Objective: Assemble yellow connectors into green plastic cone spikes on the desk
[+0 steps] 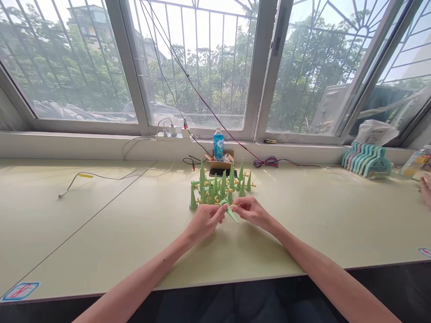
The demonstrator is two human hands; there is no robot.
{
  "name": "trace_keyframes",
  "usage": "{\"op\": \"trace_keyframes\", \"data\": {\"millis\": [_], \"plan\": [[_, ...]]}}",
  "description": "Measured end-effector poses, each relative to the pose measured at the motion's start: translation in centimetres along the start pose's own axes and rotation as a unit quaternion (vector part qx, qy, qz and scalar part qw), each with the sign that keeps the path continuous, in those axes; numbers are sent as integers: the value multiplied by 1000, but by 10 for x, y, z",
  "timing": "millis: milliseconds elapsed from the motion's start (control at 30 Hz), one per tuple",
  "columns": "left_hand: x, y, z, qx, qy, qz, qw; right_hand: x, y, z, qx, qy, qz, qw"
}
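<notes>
One green cone [231,214] is in the left hand [206,219], with the thumb and fingers squeezed together on its wide end. The right hand [251,211] has its thumb and fingers pinched close too, and they hold a thin yellow stick [235,205]. The stick is right by the cone's wide end, but I cannot tell if it goes in. The cone is between the two hands, just right of the left fingers and a bit nearer than the right fingertips. Its thin tip is free and points near and to the right, so its long line runs from far left to near right. Just past the hands, many more cones [222,185] crowd on the table [134,242], most with tips up, and little yellow bits [253,185] poke out among them. A blue bottle [218,146] is farther off.
</notes>
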State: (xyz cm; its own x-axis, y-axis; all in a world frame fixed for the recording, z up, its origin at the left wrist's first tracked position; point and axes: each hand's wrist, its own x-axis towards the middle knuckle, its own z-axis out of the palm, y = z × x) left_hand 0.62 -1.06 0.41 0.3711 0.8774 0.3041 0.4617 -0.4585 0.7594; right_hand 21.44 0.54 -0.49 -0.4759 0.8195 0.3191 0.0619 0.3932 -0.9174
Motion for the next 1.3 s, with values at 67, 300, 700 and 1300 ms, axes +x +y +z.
{"op": "trace_keyframes", "data": {"millis": [67,300,700,1300], "plan": [[0,0,-1,-9,-7,-3,1000,0,0,0,0,-2,1,1000],[-1,3,-3,14,-2,37,999,0,3,-1,1,1,12,1000],[-1,1,0,56,36,81,995,-1,-1,-1,71,-18,35,997],[-3,5,-2,29,67,158,985,-1,-3,-1,137,-45,61,988]]}}
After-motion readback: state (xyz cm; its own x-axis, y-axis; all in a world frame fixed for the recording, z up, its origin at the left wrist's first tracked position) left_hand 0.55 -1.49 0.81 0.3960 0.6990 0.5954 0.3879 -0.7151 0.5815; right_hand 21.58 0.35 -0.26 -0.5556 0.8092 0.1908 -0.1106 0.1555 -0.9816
